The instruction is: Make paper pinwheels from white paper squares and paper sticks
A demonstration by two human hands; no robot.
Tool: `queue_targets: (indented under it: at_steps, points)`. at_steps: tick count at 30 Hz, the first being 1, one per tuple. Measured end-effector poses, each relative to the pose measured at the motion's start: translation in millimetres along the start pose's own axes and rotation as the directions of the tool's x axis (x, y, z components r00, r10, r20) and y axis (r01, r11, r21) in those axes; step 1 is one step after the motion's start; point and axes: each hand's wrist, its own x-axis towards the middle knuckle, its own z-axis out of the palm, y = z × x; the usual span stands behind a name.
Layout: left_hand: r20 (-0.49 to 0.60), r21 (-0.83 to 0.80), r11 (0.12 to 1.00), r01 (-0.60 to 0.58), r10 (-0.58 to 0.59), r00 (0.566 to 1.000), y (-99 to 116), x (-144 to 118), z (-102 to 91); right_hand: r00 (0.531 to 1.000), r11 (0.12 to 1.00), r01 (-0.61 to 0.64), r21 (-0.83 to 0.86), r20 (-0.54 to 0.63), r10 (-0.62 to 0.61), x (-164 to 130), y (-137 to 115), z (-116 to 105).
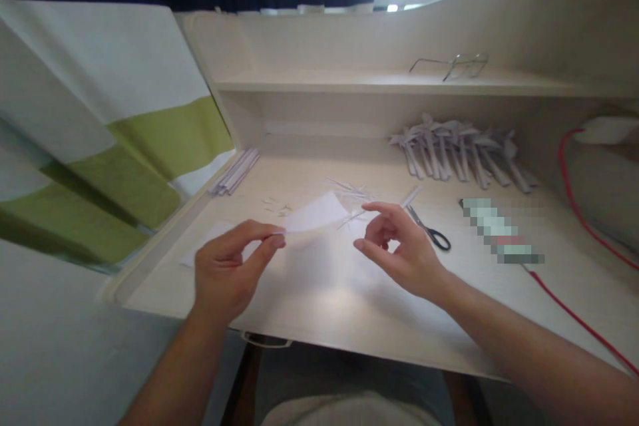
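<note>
Between thumb and forefinger, my left hand point(237, 266) pinches the near left corner of a small white sheet of paper point(319, 214), which is held above the desk. My right hand point(399, 246) hovers just right of the sheet, thumb and forefinger apart, with nothing clearly between them. Behind its forefinger lies a loose heap of thin white paper strips point(352, 190). Tiny pale scraps point(283, 210) are scattered beyond the sheet. Black-handled scissors point(439, 239) lie right of my right hand, their blades partly hidden by it.
A bundle of rolled paper sticks point(234, 173) lies at the desk's left edge. Several folded paper pieces with stems point(459, 146) stand in a row at the back right. A blurred-out phone-like object point(502, 233) with a red cable point(574, 313) lies right. Glasses point(464, 66) rest on the shelf.
</note>
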Motion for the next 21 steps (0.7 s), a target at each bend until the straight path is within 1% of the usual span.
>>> queue_targets:
  at_steps: [3, 5, 7, 8, 9, 10, 12, 13, 15, 17, 18, 19, 21]
  points:
    - [0.066, -0.126, 0.992, 0.027, -0.019, 0.998, 3, -6, 32.0, 0.989, 0.987, 0.138, -0.085, -0.047, -0.142, 2, -13, -18]
    - [0.129, -0.177, 0.983, 0.037, -0.014, 0.992, 2, -9, 44.5, 0.963, 0.949, 0.256, -0.186, -0.033, -0.266, 3, -23, -31]
    - [0.188, -0.205, 0.977, 0.058, -0.019, 0.982, -1, -12, 50.6, 0.931, 0.892, 0.359, -0.273, 0.032, -0.365, 3, -33, -42]
    - [0.218, -0.208, 0.976, 0.071, -0.025, 0.976, -2, -14, 52.0, 0.920, 0.869, 0.390, -0.303, 0.094, -0.380, 3, -38, -46]
    - [0.259, -0.201, 0.976, 0.082, -0.027, 0.966, -3, -17, 52.9, 0.914, 0.854, 0.404, -0.327, 0.172, -0.367, 2, -42, -50]
    - [0.310, -0.185, 0.979, 0.085, -0.024, 0.950, -4, -19, 53.5, 0.908, 0.847, 0.404, -0.345, 0.261, -0.327, 1, -45, -52]
    - [0.435, -0.132, 0.989, 0.064, 0.000, 0.900, -6, -25, 55.1, 0.882, 0.860, 0.353, -0.369, 0.439, -0.174, -3, -48, -52]
    - [0.492, -0.105, 0.994, 0.032, 0.024, 0.870, -7, -29, 56.1, 0.852, 0.871, 0.313, -0.379, 0.516, -0.082, -6, -47, -51]
    - [0.573, -0.062, 0.996, -0.070, 0.093, 0.814, -8, -36, 58.4, 0.775, 0.890, 0.227, -0.396, 0.627, 0.081, -15, -43, -46]
    - [0.623, -0.028, 0.984, -0.177, 0.155, 0.767, -10, -42, 59.8, 0.706, 0.901, 0.160, -0.404, 0.684, 0.181, -25, -37, -40]
    - [0.644, -0.014, 0.976, -0.216, 0.174, 0.745, -10, -45, 59.8, 0.688, 0.907, 0.133, -0.400, 0.696, 0.206, -30, -34, -37]
    - [0.666, -0.001, 0.971, -0.238, 0.178, 0.724, -10, -47, 59.4, 0.680, 0.913, 0.109, -0.393, 0.700, 0.220, -34, -31, -35]
    - [0.699, 0.000, 0.968, -0.250, 0.178, 0.692, -10, -49, 57.4, 0.684, 0.925, 0.070, -0.374, 0.693, 0.229, -40, -26, -33]
